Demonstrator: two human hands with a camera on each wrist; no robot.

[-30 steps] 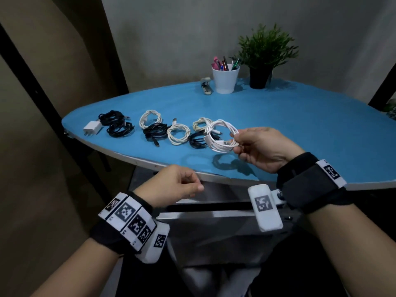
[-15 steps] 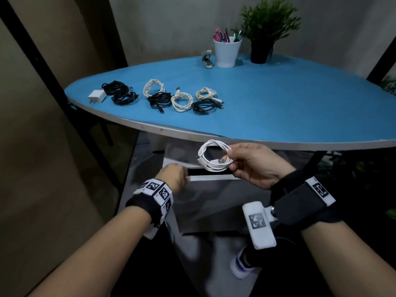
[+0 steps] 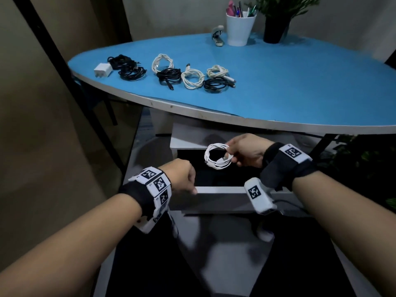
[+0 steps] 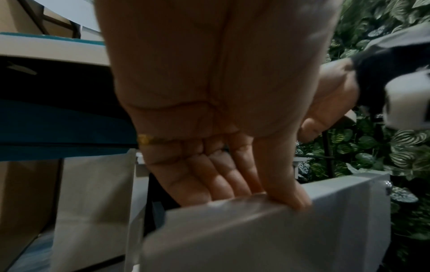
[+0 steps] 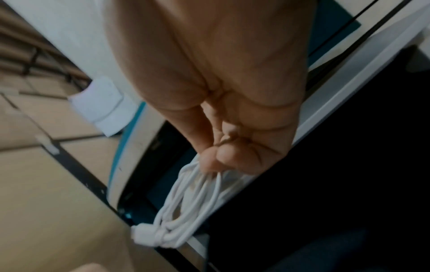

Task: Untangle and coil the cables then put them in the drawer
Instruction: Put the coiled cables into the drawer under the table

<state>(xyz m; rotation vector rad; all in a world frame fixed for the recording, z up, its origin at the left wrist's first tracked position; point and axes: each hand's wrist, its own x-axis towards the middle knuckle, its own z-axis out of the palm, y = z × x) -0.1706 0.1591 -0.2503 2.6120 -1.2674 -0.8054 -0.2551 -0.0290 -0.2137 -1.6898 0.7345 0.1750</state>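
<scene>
One coiled white cable point(image 3: 218, 155) is hanging over the open drawer point(image 3: 218, 190) under the blue table point(image 3: 300, 86) in the head view, pinched at its rim by the person's right hand point(image 3: 246, 151), while the left hand point(image 3: 182, 175) is clenching the drawer's white front edge. Seven more coils point(image 3: 192, 79), black and white, and a white charger plug point(image 3: 102, 70) are lying in a row on the tabletop, well apart from the drawer, with a pen cup point(image 3: 240, 28), a stapler point(image 3: 218, 36) and a potted plant point(image 3: 276, 22) at the far side. The drawer's interior is reading as dark, so its contents cannot be told.

Seen from the left wrist, the fingers point(image 4: 209, 184) are curling over the top of the drawer front point(image 4: 256, 230) and the thumb is pressing its near face. That grip looks worth keeping firm, so the drawer is not sliding as the cable goes in.

Seen from the right wrist, thumb and fingertips point(image 5: 209, 160) are nipping several loops of the cable together, the wrapped end with its plug point(image 5: 149, 235) dangling lowest, over the dark opening. Lowering the coil flat toward the drawer floor before letting go is probably the better course; dropping it from height risks the loops springing loose. Setting it toward one side would likely leave room for the others.
</scene>
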